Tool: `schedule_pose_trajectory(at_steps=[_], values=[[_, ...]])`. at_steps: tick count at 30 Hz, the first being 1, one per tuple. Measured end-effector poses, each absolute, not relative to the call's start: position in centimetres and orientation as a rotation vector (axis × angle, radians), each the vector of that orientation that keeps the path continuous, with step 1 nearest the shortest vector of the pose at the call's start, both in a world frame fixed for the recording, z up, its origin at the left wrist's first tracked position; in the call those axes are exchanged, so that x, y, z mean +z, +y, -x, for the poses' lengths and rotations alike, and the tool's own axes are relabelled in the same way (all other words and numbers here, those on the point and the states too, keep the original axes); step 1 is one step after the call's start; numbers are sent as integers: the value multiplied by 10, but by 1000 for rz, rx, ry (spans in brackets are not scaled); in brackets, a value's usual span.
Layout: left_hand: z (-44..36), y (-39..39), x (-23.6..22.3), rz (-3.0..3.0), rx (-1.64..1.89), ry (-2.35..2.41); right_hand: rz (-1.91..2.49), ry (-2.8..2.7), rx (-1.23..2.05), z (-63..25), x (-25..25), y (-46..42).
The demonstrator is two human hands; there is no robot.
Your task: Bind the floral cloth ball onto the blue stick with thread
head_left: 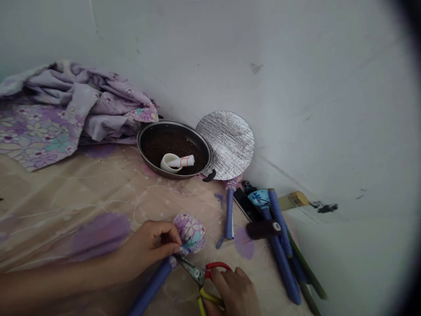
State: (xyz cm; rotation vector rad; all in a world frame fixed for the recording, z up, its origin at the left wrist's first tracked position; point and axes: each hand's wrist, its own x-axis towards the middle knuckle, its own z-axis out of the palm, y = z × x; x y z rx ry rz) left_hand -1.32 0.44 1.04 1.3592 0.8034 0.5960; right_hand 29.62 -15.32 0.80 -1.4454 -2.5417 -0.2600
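A stick wrapped in blue [151, 287] lies slanted toward me, with a rounded head covered in floral cloth [190, 230] at its far end. My left hand [157, 243] pinches the floral cloth between thumb and forefinger at the base of that head; the exact bit held is partly hidden by the fingertips. In my right hand [235, 289] are scissors [196, 274] with one red and one yellow handle. Their blades point up and left to the neck of the cloth head, close to my left fingertips. Whether the blades touch the cloth I cannot tell.
Behind stands a dark pan [174, 173] holding a white cup [167, 161] with a rolled paper. A silver foil disc [230, 145] leans by the wall. Crumpled floral fabric [108, 103] lies left. Rightward are several wrapped sticks [284, 267], a dark thread spool [261, 229] and a phone [246, 204].
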Motion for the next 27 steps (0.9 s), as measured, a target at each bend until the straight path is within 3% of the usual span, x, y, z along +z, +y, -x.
schedule_pose_trajectory(at_steps=[15, 20, 27], values=[[13, 15, 21, -1151, 667, 799, 1462, -2414, -305, -301, -3, -166], [15, 23, 29, -968, 603, 777, 1900, -1982, -436, -324, -17, -191], [9, 22, -12, -997, 607, 788, 2392, -1623, -421, -368, -41, -211]])
